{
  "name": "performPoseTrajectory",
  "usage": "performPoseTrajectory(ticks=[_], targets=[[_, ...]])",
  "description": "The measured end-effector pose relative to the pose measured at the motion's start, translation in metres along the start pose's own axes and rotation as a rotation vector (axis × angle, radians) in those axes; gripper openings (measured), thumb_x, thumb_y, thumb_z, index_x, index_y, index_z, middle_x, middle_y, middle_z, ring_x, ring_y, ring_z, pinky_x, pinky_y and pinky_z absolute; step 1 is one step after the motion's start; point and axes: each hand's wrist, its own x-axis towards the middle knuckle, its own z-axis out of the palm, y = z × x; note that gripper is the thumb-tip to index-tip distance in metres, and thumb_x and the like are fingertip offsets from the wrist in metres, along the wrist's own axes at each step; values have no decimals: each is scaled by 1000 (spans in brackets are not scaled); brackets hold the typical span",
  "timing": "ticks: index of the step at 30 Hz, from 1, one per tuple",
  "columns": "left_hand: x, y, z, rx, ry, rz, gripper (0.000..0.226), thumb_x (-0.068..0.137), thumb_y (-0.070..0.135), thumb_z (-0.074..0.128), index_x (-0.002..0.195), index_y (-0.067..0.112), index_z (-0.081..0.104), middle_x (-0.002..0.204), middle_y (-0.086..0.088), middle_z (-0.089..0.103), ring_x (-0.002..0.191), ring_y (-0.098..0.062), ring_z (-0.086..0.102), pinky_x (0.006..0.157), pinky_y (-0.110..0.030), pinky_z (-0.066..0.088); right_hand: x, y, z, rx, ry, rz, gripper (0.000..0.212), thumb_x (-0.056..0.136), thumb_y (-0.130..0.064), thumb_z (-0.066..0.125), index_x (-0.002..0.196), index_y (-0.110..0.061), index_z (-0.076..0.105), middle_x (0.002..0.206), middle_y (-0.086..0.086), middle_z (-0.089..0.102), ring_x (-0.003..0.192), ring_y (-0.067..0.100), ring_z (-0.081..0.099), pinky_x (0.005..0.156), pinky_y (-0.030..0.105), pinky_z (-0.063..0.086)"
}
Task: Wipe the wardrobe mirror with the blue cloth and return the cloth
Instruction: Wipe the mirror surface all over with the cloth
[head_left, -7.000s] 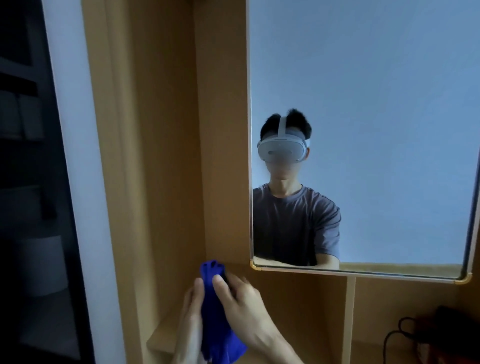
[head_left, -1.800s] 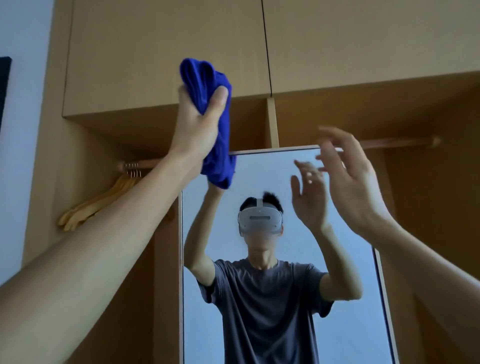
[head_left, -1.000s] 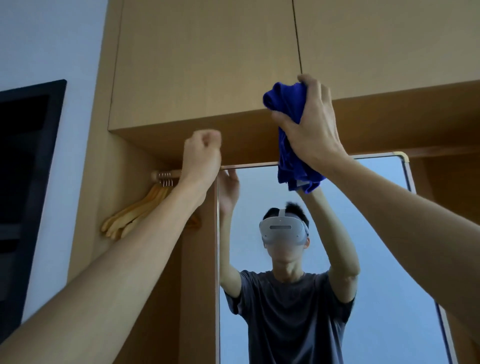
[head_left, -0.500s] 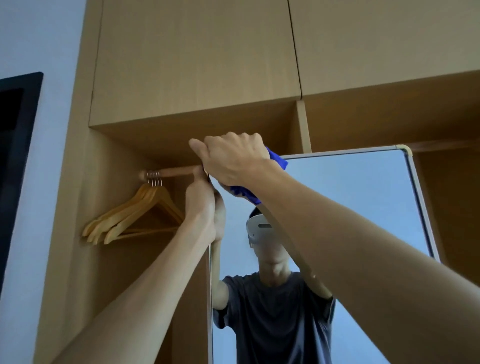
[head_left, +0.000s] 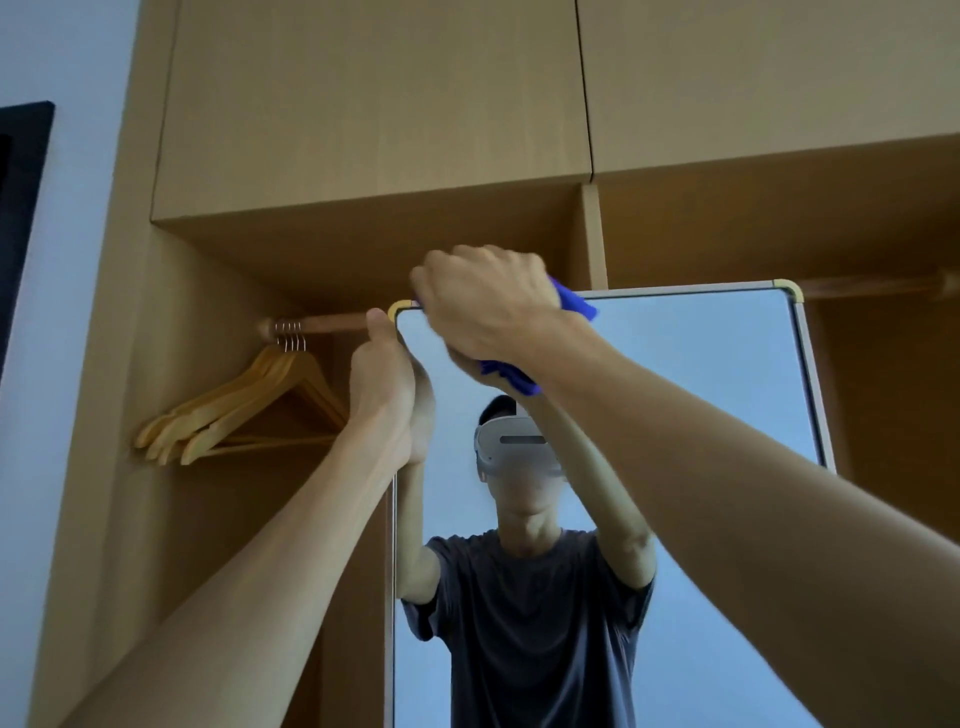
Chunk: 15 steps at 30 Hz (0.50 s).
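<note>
One mirror (head_left: 701, 415), one blue cloth (head_left: 574, 306), two hands, perhaps four wooden hangers (head_left: 244, 410), one rail (head_left: 332, 323)

Looking up at a tall wooden wardrobe (head_left: 363, 104). Right hand (head_left: 483, 306) curled round a blue cloth (head_left: 574, 304), pressed on the mirror (head_left: 701, 389) near its top left corner. Left hand (head_left: 387, 384) gripping the mirror's left edge, just below that corner. Wooden rail (head_left: 332, 323) to the left, touching the left thumb. Four wooden hangers (head_left: 244, 405) on the rail, bunched together. In the glass, a person in a dark T-shirt with a white headset (head_left: 514, 447), both arms up.
</note>
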Motion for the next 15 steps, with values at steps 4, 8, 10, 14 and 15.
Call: performPoseTrajectory(ticks=[4, 8, 10, 14, 15], targets=[[-3, 1, 6, 96, 47, 69, 40, 108, 41, 27, 110, 11, 53, 75, 4, 63, 49, -1, 61, 34, -8, 39, -1, 5, 1, -20, 48, -182, 34, 107, -44, 41, 126, -23, 60, 125, 1, 61, 114, 26, 53, 87, 38, 39], [7, -2, 3, 92, 92, 35, 53, 105, 52, 28, 124, 11, 55, 99, 1, 67, 86, -11, 65, 61, -17, 51, -28, 53, 6, -97, 243, -209, 38, 103, -49, 50, 126, -22, 63, 127, 4, 62, 116, 29, 52, 94, 41, 42], [13, -7, 2, 125, 153, 69, 60, 102, 56, 29, 135, 11, 53, 119, -1, 66, 108, -14, 62, 89, -25, 46, -43, 79, 3, -125, 360, -110, 38, 100, -51, 51, 119, -23, 66, 122, 6, 63, 110, 33, 54, 90, 44, 45], [17, -11, 4, 177, 182, 135, 62, 103, 56, 27, 138, 11, 51, 123, 0, 62, 117, -16, 56, 103, -30, 40, -67, 126, -22, -156, 263, 194, 44, 103, -55, 44, 126, -20, 55, 130, 14, 54, 116, 36, 51, 96, 47, 41], [17, -11, 5, 180, 186, 145, 63, 102, 56, 26, 137, 11, 51, 123, -1, 62, 116, -16, 56, 104, -30, 41, -72, 136, -28, -157, 236, 280, 47, 104, -55, 40, 123, -15, 53, 126, 17, 57, 113, 38, 54, 96, 48, 41]])
